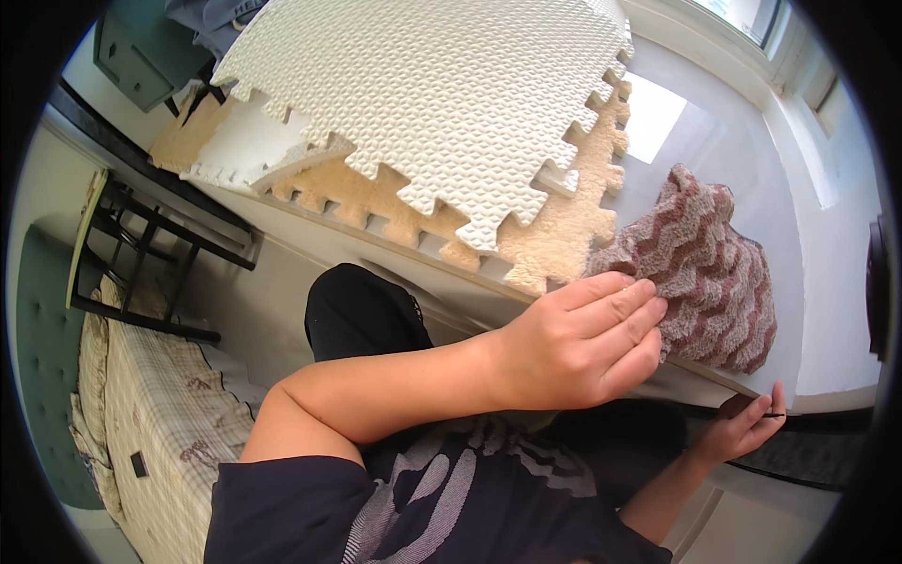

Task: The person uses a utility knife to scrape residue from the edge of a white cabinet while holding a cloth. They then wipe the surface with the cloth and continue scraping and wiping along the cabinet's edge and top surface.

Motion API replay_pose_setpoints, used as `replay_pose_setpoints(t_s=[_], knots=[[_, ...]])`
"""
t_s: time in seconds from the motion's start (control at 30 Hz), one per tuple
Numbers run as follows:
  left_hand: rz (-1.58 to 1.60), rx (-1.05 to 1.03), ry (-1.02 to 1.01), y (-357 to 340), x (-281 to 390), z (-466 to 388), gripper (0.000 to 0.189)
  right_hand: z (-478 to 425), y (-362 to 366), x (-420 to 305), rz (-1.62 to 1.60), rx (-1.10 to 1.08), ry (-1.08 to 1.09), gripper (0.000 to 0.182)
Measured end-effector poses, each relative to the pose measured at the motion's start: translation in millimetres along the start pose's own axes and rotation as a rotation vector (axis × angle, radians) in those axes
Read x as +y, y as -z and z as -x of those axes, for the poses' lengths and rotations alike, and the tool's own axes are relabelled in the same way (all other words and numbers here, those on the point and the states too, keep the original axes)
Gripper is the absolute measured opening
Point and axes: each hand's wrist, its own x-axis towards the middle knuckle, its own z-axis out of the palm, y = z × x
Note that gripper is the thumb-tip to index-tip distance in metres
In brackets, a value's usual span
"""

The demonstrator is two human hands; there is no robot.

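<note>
My left hand [592,338] reaches across from the left and pinches the near left edge of a cloth [712,282]. The cloth is fluffy, with grey-brown and dull red wavy stripes, and lies bunched on a grey ledge [754,155] below the window. Low at the right, my right hand [740,430] is at the ledge's front corner, its fingertips pointing up. A thin dark line shows by those fingertips; whether it is something held is unclear. Beside the cloth, the corner of a beige fleecy foam mat tile [557,254] lies close to my left fingers.
A cream textured foam tile [423,106] with interlocking edges lies over the beige one. A white sheet [655,116] rests near the window frame [771,42]. To the left are a black-framed folding stand [141,254], a bed with a checked cover [162,395] and a green cabinet [130,67].
</note>
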Motion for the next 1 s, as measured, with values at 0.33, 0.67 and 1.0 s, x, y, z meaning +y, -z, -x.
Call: replay_pose_setpoints(t_s=[0.33,0.67,1.0], knots=[[-0.061,0.096,-0.122,1,-1,15,0.006,1,-8,-10,0.014,-0.041,-0.061,0.031],[-0.086,-0.076,-0.076,37,11,11,0.013,51,-1,-69,-0.435,-0.579,-0.171,0.046],[0.744,0.686,0.967,120,16,-34,0.020,22,-5,-91,-0.659,-0.737,-0.114,0.038]])
